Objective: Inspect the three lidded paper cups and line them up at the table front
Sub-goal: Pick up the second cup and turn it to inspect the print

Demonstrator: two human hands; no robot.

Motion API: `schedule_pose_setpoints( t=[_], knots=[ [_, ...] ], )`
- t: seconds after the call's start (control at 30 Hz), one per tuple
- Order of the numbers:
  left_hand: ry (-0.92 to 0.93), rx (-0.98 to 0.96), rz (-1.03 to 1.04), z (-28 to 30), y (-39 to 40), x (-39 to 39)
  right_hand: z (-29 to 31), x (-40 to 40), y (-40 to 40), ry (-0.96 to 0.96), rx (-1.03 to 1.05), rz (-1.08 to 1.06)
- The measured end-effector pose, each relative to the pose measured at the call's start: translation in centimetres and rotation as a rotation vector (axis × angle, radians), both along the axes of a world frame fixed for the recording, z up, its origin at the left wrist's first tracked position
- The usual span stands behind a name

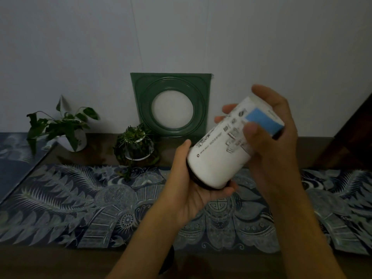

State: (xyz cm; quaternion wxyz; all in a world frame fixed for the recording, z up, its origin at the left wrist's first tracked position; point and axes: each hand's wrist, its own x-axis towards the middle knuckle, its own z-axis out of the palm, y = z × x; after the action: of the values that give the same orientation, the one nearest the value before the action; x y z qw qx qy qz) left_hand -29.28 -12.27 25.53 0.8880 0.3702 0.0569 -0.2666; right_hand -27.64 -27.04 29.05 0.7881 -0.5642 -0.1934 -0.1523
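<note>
Both hands hold one white paper cup (225,150) in the air above the table, tilted so its dark lid points down and toward me. The cup has grey print and a blue patch near its base. My left hand (193,190) cups the lid end from below. My right hand (275,141) wraps the base end, thumb across the printed side. A dark round shape (167,260) shows between my forearms at the table front; what it is I cannot tell. No other cups are visible.
A blue patterned runner (84,204) covers the wooden table (60,260). At the back stand a leafy plant in a white pot (66,127), a small potted plant (136,143), and a green square frame with a white disc (172,103) leaning on the wall.
</note>
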Motion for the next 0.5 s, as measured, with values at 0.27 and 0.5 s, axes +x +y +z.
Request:
schedule_pose_setpoints(
  t=[0.27,0.5],
  knots=[
    [0.066,-0.202,-0.086,-0.9,-0.4,0.2,0.3,1.4,1.5,-0.003,0.049,0.129],
    [-0.214,-0.009,0.245,-1.2,-1.5,0.0,0.2,1.5,2.8,-0.005,-0.028,-0.237]
  ],
)
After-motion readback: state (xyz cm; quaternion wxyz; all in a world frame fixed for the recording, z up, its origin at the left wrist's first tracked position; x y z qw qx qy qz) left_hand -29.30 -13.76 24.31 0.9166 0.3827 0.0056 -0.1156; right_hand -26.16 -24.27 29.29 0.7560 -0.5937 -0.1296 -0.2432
